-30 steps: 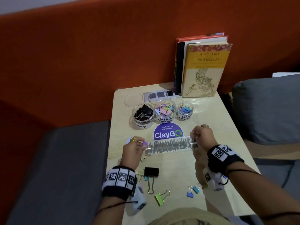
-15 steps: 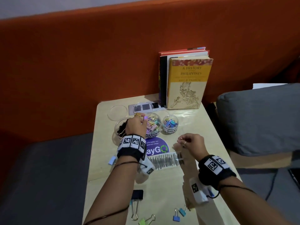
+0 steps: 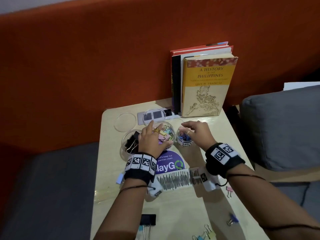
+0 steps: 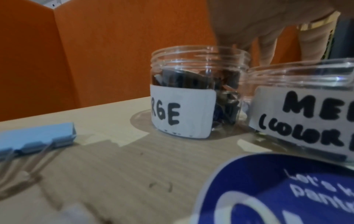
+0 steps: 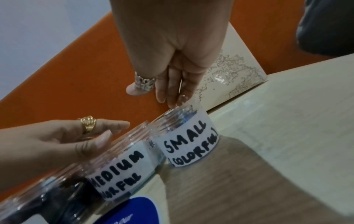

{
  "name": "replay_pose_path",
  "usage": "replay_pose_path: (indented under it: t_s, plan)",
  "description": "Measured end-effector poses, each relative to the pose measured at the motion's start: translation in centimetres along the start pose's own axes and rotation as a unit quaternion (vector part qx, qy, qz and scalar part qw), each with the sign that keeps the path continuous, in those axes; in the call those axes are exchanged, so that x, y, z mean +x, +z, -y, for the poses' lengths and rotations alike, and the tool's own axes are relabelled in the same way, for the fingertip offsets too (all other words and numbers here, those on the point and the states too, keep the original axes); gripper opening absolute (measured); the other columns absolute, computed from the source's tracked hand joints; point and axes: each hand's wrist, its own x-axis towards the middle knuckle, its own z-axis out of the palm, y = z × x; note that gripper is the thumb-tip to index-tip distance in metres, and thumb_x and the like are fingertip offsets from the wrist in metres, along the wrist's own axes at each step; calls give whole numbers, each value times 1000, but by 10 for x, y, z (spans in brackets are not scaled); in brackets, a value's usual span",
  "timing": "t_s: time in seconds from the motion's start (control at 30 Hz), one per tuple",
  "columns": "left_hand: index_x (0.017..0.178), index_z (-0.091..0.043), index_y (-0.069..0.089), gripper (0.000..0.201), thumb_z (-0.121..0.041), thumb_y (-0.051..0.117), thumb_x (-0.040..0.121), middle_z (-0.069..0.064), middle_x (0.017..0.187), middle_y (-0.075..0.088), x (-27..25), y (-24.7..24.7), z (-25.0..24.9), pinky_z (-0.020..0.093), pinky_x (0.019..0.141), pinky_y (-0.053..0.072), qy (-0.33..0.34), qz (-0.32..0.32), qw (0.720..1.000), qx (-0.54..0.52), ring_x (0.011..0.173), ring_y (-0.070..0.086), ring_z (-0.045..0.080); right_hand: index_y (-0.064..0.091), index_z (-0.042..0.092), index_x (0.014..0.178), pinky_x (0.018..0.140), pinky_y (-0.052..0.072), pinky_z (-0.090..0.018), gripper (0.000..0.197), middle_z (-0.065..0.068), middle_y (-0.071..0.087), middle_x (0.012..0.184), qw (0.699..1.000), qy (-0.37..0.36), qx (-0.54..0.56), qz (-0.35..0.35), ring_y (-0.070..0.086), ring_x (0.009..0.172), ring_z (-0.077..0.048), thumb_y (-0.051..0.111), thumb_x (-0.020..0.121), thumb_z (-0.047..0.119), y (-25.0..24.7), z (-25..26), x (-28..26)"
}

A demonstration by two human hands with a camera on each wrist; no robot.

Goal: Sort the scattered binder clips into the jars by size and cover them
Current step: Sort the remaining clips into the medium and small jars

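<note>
Three clear open jars stand in a row: the "large" jar [image 3: 130, 142] [image 4: 199, 91] with black clips, the "medium" jar [image 3: 167, 134] [image 5: 122, 165] with pastel clips, and the "small" jar [image 3: 185, 138] [image 5: 188, 136]. My left hand [image 3: 156, 126] [image 5: 113, 130] hovers over the medium jar with its fingers spread and nothing in them. Over the small jar, my right hand [image 3: 186, 127] [image 5: 172, 100] points its straight fingers down at the far rim, and I see nothing held. Loose clips lie nearer me: a black one [image 3: 148, 219], a light blue one [image 3: 119, 179] [image 4: 38, 136], a pink one [image 3: 229, 189].
Three clear lids [image 3: 125, 122] lie behind the jars. Upright books [image 3: 207, 84] stand at the back of the wooden table [image 3: 218, 134]. A purple sticker [image 3: 170, 163] and a scribbled strip [image 3: 178, 179] lie mid-table. More small clips [image 3: 232, 220] sit at the front right. A grey cushion [image 3: 284, 129] is on the right.
Both hands left the scribbled strip. The left hand carried a purple clip to the medium jar and now holds nothing. The right hand moved forward over the small jar.
</note>
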Motion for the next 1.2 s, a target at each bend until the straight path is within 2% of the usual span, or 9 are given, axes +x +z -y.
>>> replay_pose_path:
  t_s: [0.17, 0.33, 0.43, 0.53, 0.63, 0.8, 0.9, 1.03, 1.2]
  plan:
    - [139, -29, 41, 67, -57, 58, 81, 2, 143, 36, 9, -4, 2, 45, 107, 22, -21, -17, 999, -20, 131, 32, 23, 69, 13, 104, 70, 35, -9, 24, -5, 71, 104, 999, -44, 4, -23, 53, 90, -7, 64, 85, 26, -10, -4, -22]
    - [145, -32, 28, 67, -31, 61, 86, 3, 144, 33, -1, -8, -9, 42, 108, 21, -28, -77, 996, -45, 132, 30, 23, 69, 16, 101, 78, 47, -26, 18, -3, 70, 100, 999, -38, 4, 3, 58, 87, -10, 65, 84, 18, -26, -23, -67]
    - [142, -27, 35, 53, -26, 52, 93, 2, 145, 31, -29, -12, -19, 41, 109, 25, 6, -104, 994, -43, 133, 29, 22, 70, 15, 99, 81, 52, -32, 20, -5, 70, 98, 999, -14, -32, 38, 63, 85, -17, 63, 83, 4, -39, -44, -103]
    - [125, -18, 58, 32, -24, 49, 95, -1, 137, 41, -74, -6, -31, 36, 108, 32, 86, -46, 992, -80, 127, 36, 18, 71, 12, 95, 71, 47, -14, 31, -9, 72, 94, 997, 19, -71, 39, 63, 75, -19, 58, 78, -11, -50, -62, -141]
    - [120, -22, 59, 29, -23, 54, 92, -6, 123, 50, -124, 7, -42, 32, 98, 45, 142, 64, 972, -175, 112, 51, 12, 71, 9, 94, 62, 39, -6, 36, -13, 72, 93, 993, 49, -102, 31, 63, 77, -24, 56, 74, -16, -57, -75, -172]
    - [116, -23, 60, 30, -25, 62, 86, -8, 117, 53, -182, 38, -51, 31, 92, 52, 207, 232, 935, -169, 108, 56, 6, 62, 4, 115, 95, 41, -27, 43, -16, 59, 125, 986, 40, -157, 41, 56, 112, -31, 49, 78, -14, -50, -79, -200]
    - [125, -25, 56, 50, -33, 70, 78, -10, 118, 48, -201, 50, -51, 26, 94, 46, 250, 253, 929, -105, 115, 48, 8, 56, 13, 124, 99, 43, -41, 43, -16, 50, 135, 977, 55, -193, 70, 48, 120, -35, 55, 83, 1, -39, -81, -215]
    - [138, -25, 40, 82, -38, 78, 67, -9, 125, 39, -215, 61, -48, 28, 97, 43, 267, 269, 923, -70, 118, 39, 11, 59, 7, 120, 97, 41, -35, 36, -19, 47, 136, 974, 61, -203, 83, 46, 121, -35, 56, 84, 3, -30, -69, -231]
    - [141, -21, 35, 76, -26, 74, 76, -3, 129, 36, -222, 63, -59, 34, 99, 44, 231, 271, 933, -48, 121, 38, 17, 52, 11, 127, 103, 38, -31, 46, -12, 43, 141, 968, 70, -196, 142, 45, 122, -31, 62, 82, 6, -25, -65, -255]
